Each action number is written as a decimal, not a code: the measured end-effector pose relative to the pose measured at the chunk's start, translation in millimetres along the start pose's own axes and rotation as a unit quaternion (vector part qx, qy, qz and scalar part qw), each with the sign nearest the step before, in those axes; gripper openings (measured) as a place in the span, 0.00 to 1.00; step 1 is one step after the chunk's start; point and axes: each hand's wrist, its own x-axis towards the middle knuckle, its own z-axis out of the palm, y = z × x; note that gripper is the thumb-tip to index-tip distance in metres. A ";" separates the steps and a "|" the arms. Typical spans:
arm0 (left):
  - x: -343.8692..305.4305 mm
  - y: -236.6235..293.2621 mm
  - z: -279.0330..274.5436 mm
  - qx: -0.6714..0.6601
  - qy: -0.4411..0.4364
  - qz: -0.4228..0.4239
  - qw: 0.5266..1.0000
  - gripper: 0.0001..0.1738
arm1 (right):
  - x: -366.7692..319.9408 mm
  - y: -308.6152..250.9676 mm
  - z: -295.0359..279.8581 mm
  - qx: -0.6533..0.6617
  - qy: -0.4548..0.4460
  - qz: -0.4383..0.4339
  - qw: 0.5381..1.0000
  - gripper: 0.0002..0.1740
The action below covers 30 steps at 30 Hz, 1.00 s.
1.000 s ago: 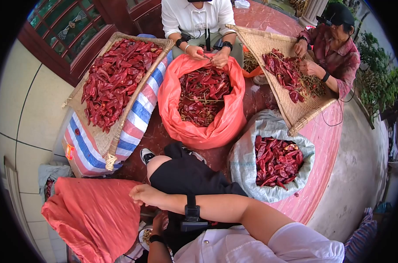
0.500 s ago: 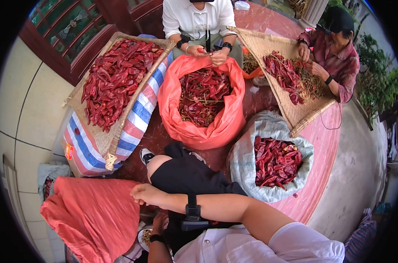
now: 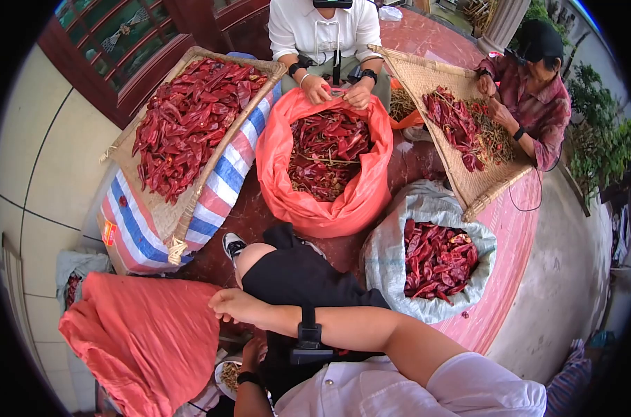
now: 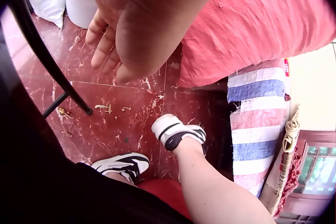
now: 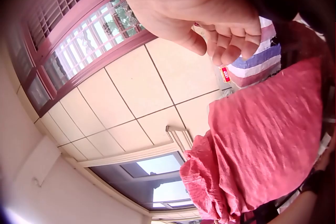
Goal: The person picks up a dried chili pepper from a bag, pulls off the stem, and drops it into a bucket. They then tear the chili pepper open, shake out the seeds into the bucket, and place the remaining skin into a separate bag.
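My right hand (image 3: 237, 306) is in the air beside the closed red sack (image 3: 141, 333); in the right wrist view this hand (image 5: 197, 16) has loosely bent fingers with nothing between them, above the red sack (image 5: 268, 134). Lower in the head view, my left hand (image 3: 251, 353) hangs near a white bucket (image 3: 221, 379) of small stems. The left wrist view has the left hand (image 4: 142, 29) empty, fingers relaxed, over the red floor beside the white bucket (image 4: 79, 3).
An open red sack of dried chilies (image 3: 381, 181) stands ahead, with a pale sack (image 3: 385, 250) of chilies to its right. Left is a woven tray (image 3: 131, 156) heaped with chilies on a striped bundle (image 3: 225, 181). Two people (image 3: 329, 35) handle chilies; one has another woven tray (image 3: 406, 76).
The head view has shifted slightly. The hands of the person opposite have moved a little at the sack's rim, and the person at right has shifted their hands over the tray. My hands have hardly moved.
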 end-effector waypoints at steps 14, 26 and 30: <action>8.9 -2.2 -5.0 -0.005 -0.012 0.008 1.000 0.13 | 1.8 2.0 -1.3 0.008 -0.002 -0.008 1.000 0.09; 8.7 -2.6 -4.5 -0.011 -0.018 0.014 1.000 0.13 | 2.4 1.6 -0.7 0.003 0.003 -0.007 1.000 0.08; 7.2 -3.9 -3.3 -0.023 -0.012 0.012 1.000 0.11 | 2.2 -0.5 1.6 0.041 0.014 -0.011 0.999 0.07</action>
